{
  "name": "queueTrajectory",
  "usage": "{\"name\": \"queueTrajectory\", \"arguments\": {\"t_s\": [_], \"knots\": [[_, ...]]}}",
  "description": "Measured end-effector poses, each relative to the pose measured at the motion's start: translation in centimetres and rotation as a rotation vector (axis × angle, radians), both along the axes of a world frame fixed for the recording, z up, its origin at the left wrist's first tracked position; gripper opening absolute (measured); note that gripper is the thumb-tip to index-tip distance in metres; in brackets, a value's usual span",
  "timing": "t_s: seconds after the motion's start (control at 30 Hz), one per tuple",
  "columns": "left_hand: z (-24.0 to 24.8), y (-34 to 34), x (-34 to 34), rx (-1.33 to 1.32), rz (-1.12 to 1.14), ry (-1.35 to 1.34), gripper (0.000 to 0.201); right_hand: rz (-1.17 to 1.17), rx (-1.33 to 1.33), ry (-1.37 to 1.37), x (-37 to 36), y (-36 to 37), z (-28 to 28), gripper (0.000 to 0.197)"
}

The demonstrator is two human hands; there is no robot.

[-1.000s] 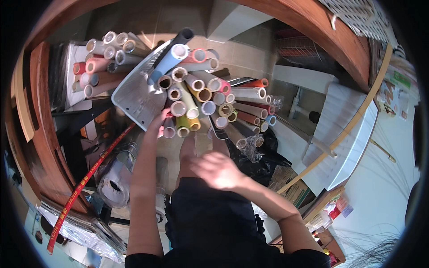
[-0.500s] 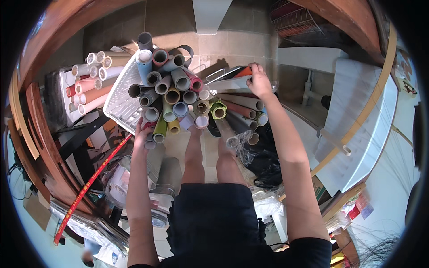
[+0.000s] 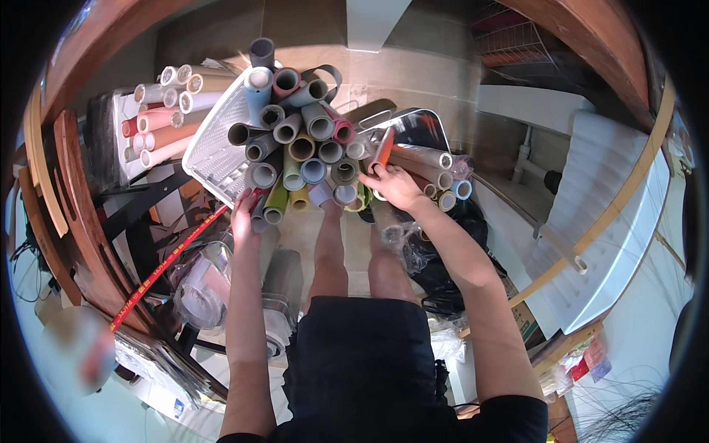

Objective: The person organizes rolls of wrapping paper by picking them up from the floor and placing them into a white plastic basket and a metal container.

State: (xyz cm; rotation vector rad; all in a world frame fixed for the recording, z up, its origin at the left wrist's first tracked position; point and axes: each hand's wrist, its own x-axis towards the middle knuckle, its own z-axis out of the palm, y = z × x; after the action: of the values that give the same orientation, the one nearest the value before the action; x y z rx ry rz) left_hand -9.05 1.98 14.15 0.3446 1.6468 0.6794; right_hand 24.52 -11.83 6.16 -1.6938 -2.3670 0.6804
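A white perforated basket (image 3: 214, 155) lies tipped on its side, with many rolls of coloured sheet, their round ends toward me. My left hand (image 3: 245, 214) is closed at the basket's near corner, against a grey roll (image 3: 258, 221) and something red; its fingertips are partly hidden. On the right side of the bundle, my right hand (image 3: 399, 186) has its fingers around the lower end of an orange-red roll (image 3: 382, 150), which stands tilted upward. Just behind that roll is a shiny dark panel with a pale rim (image 3: 423, 127). More rolls (image 3: 432, 157) lie right of my right hand.
Other rolls (image 3: 166, 139) are stacked at the left. A red printed strip (image 3: 170, 260) slants toward my left hand. Black plastic bags (image 3: 447, 273) lie near my right leg. A white ridged board (image 3: 583, 214) and a wooden strip (image 3: 620, 188) stand at the right.
My right hand has come nearer and to the left, from the far end of the rolls to the orange-red roll, now raised. The dark panel shows more. My left hand stays at the basket's corner.
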Motion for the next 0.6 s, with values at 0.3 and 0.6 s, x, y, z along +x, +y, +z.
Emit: {"name": "queueTrajectory", "arguments": {"t_s": [0.3, 0.6], "knots": [[-2.3, -1.2, -1.7, 0.056, 0.087, -0.045, 0.038, 0.653, -0.046, -0.221, -0.1, 0.8, 2.7, 0.055], [-1.5, -1.4, -0.2, 0.109, 0.110, 0.019, 0.025, 0.512, -0.410, -0.371, -2.6, 0.3, 1.9, 0.027]]}}
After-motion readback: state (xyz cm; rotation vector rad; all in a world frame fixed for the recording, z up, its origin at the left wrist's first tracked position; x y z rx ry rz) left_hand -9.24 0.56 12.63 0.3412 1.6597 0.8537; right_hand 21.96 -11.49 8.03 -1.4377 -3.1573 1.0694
